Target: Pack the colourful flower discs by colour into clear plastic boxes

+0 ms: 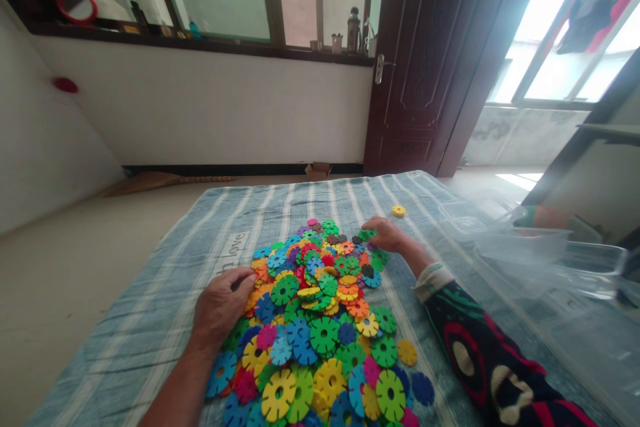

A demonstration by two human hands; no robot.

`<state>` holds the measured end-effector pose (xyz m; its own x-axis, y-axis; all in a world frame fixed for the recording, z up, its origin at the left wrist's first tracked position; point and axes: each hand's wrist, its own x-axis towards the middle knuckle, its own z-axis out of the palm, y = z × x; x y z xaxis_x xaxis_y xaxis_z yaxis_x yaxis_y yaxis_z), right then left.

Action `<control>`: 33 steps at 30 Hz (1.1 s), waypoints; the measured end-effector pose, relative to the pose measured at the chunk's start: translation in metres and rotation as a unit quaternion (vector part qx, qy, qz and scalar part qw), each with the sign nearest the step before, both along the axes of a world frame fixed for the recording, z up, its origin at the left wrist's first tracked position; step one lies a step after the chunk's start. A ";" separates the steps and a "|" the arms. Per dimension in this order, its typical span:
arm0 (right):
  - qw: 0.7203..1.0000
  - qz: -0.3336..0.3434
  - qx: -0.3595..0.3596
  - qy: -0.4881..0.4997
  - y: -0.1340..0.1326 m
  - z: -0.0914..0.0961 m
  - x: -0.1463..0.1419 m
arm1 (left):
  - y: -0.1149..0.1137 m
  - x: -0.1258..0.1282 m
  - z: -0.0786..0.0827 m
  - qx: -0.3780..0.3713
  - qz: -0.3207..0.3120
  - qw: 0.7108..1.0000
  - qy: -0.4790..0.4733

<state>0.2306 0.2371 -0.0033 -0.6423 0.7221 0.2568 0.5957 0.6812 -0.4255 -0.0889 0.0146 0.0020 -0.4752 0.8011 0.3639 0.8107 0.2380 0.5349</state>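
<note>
A heap of notched plastic snowflake discs [325, 337] in many colours is spread over the bed's striped cover. At the left edge of the heap, my left hand [223, 303] has its fingers curled together against some orange discs [261, 271]. Whether it grips one is hidden. On the far right side of the heap, my right hand [386, 235] pinches a green disc [368, 235] at its fingertips. Just beyond that hand lies a stack of yellow discs [399, 211], apart from the heap.
Clear plastic boxes [525, 247] stand on the right side of the blue striped cover [165, 320]. A dark red door [425, 47] and a window ledge [225, 48] with a thermos [354, 30] are across the room. A small cardboard box [318, 171] sits on the floor.
</note>
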 end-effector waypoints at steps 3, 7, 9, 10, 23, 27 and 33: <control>1.000 0.001 -0.002 -0.006 0.000 -0.001 0.000 | 0.000 0.000 0.000 0.002 0.000 1.000 0.000; 1.000 -0.005 0.003 -0.001 0.000 0.002 0.002 | 0.001 -0.001 -0.001 -0.004 0.001 1.000 -0.004; 1.000 -0.006 0.008 0.004 -0.001 0.004 0.002 | 0.001 -0.002 -0.003 -0.006 0.001 1.000 -0.004; 1.000 -0.006 0.011 0.006 -0.002 0.004 0.000 | 0.001 -0.002 -0.003 -0.006 0.000 1.000 -0.004; 0.998 -0.034 0.037 -0.043 -0.002 -0.002 -0.009 | 0.001 0.001 0.002 -0.008 0.002 1.000 -0.019; 0.994 -0.090 0.049 -0.045 0.004 -0.007 -0.001 | 0.001 0.002 0.003 -0.010 0.003 1.000 -0.023; 0.989 -0.127 0.049 -0.057 0.011 -0.008 -0.005 | 0.002 -0.003 0.000 -0.010 0.005 1.000 -0.011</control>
<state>0.2252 0.2480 -0.0111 -0.4713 0.8397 0.2696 0.7935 0.5372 -0.2859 -0.0919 0.0162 0.0015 -0.4904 0.8034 0.3376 0.7964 0.2558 0.5481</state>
